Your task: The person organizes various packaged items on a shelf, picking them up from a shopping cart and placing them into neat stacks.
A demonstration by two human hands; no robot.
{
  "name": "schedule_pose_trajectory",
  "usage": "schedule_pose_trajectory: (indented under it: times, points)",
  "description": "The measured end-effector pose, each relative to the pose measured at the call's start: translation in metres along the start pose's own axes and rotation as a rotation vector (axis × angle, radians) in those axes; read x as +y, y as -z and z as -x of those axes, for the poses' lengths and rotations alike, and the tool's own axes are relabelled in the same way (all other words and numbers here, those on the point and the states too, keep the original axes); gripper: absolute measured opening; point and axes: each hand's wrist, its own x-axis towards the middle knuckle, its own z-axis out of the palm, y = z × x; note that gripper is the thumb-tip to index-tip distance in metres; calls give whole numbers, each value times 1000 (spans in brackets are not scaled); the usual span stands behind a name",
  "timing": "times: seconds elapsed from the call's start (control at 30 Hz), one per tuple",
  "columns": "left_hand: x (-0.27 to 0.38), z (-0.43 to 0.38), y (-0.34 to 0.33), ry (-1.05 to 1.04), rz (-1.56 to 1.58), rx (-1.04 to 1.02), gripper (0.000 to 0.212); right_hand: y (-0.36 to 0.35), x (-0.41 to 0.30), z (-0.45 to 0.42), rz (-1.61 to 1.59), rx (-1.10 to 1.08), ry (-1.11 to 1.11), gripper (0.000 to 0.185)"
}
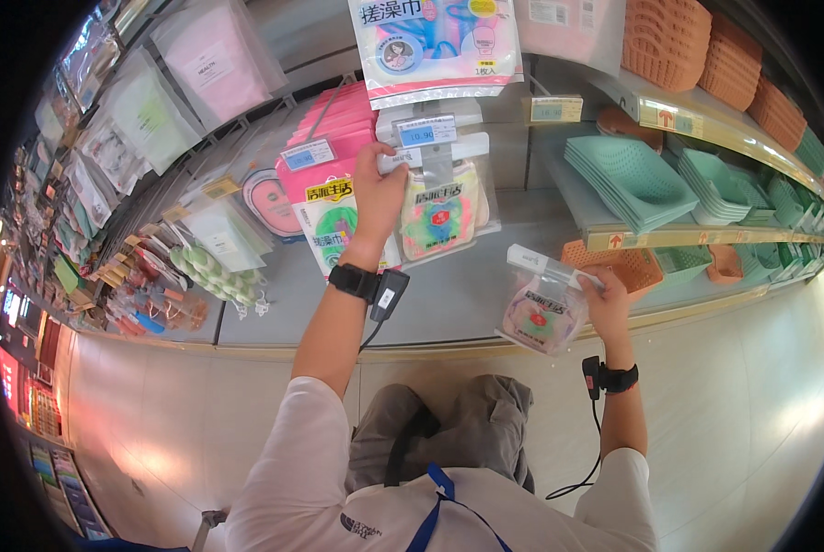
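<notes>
My left hand (378, 190) pinches the white top strip of a clear package (439, 217) holding a colourful bath sponge or cloth, which hangs on a display hook below a price tag (425, 132). Lower on the right, my right hand (605, 293) grips the white header of a similar clear package (541, 314), with a purple-edged item inside; it is off the hooks. Pink packages (329, 186) hang close beside my left hand. Above hangs a larger white and pink package (439, 52) bearing writing.
Green plastic baskets (629, 176) stand stacked on the right shelf (701, 237), with orange baskets (615, 265) below. Bagged towels (211, 62) and green-white sponges (218, 272) hang to the left. A grey bottom shelf (267, 317) runs above the tiled floor (246, 372).
</notes>
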Motion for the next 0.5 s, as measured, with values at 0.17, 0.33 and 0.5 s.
schedule_pose_trajectory:
  times: [0.17,0.33,0.5]
  points:
    - [-12,-11,0,-50,-1,-24,14,-7,-2,6,-12,-3,18,11]
    - [11,-14,-8,-82,103,31,31,-7,7,5,39,-2,73,11]
    - [-3,-29,-5,-225,0,15,34,-13,1,9,12,-40,3,11]
